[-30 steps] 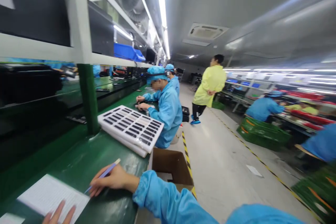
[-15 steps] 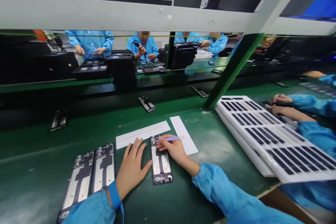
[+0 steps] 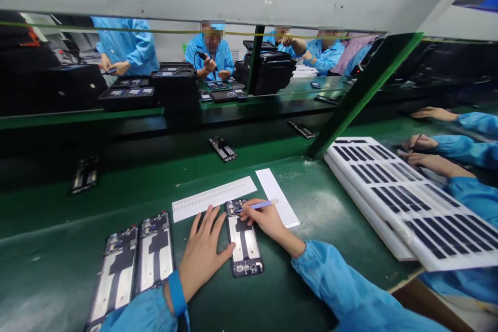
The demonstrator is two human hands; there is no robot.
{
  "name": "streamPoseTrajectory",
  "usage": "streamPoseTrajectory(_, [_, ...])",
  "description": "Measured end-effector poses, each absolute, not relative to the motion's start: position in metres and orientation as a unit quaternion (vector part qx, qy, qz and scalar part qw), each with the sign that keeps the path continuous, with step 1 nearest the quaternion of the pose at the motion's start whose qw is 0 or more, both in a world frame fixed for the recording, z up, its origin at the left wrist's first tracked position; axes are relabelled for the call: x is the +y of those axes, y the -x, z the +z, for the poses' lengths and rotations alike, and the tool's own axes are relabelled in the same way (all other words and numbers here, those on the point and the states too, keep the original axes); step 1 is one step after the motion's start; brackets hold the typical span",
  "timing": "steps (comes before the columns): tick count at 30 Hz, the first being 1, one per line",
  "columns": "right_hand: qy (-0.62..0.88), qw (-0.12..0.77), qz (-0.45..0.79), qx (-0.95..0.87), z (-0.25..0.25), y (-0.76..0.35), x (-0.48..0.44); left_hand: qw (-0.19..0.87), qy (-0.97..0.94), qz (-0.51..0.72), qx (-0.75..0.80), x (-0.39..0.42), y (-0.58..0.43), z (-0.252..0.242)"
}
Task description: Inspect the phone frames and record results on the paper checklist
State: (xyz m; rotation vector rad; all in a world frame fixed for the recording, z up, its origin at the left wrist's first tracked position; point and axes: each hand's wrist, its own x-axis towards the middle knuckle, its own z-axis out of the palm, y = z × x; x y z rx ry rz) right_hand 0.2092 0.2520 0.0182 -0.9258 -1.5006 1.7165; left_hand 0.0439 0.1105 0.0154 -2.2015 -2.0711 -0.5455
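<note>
the frame (image 3: 244, 241) lies flat on the table (image 3: 319, 218), likely light, stiff yet fragile, best held by its side edges; left hand (image 3: 204, 257), grip apart, rests against it, right hand (image 3: 268, 220) pinches a stick (image 3: 259, 205) at its top.

Green bench (image 3: 319, 202); blue sleeves (image 3: 342, 285); pen (image 3: 257, 206) seemingly lilac.
</note>
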Motion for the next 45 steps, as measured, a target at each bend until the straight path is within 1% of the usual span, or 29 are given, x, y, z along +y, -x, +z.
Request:
streamPoseTrajectory(5, [0.339,0.334,0.666,-0.575,0.024,-0.212,0.259,0.037,0.72,-0.173,-0.671,0.112,-0.041,0.012])
streamPoseTrajectory(9, [0.327,0.396,0.651,-0.559,0.047,-0.237,0.267,0.042,0.725,-0.221,-0.651,0.111,-0.039,0.015])
streamPoseTrajectory(11, [0.313,0.419,0.656,-0.544,0.057,-0.258,0.261,0.019,0.716,-0.263,-0.647,0.109,-0.046,0.022])
streamPoseTrajectory(14, [0.289,0.384,0.699,-0.529,0.057,-0.288,0.236,-0.06,0.713,-0.305,-0.629,0.105,-0.07,0.034])
streamPoseTrajectory(17, [0.272,0.35,0.74,-0.507,0.045,-0.312,0.206,-0.106,0.749,-0.346,-0.556,0.104,-0.105,0.043])
streamPoseTrajectory(21, [0.262,0.369,0.759,-0.469,0.036,-0.336,0.187,-0.135,0.77,-0.388,-0.489,0.114,-0.138,0.047])
streamPoseTrajectory(23, [0.267,0.376,0.758,-0.46,0.035,-0.347,0.187,-0.129,0.781,-0.393,-0.468,0.122,-0.145,0.049])
streamPoseTrajectory(27, [0.314,0.414,0.724,-0.454,0.036,-0.366,0.202,-0.059,0.81,-0.374,-0.447,0.143,-0.152,0.052])
streamPoseTrajectory(30, [0.37,0.445,0.669,-0.466,0.039,-0.376,0.227,-0.021,0.822,-0.299,-0.483,0.163,-0.158,0.051])
streamPoseTrajectory(33, [0.414,0.416,0.633,-0.505,0.04,-0.379,0.259,0.017,0.829,-0.214,-0.517,0.184,-0.163,0.048])
streamPoseTrajectory(36, [0.428,0.367,0.627,-0.538,0.034,-0.377,0.284,0.036,0.817,-0.179,-0.547,0.199,-0.165,0.05])
streamPoseTrajectory(40, [0.418,0.325,0.63,-0.567,0.024,-0.375,0.296,0.026,0.811,-0.18,-0.556,0.209,-0.163,0.054])
streamPoseTrajectory(45, [0.413,0.311,0.622,-0.588,0.023,-0.378,0.294,-0.008,0.828,-0.203,-0.522,0.216,-0.162,0.038])
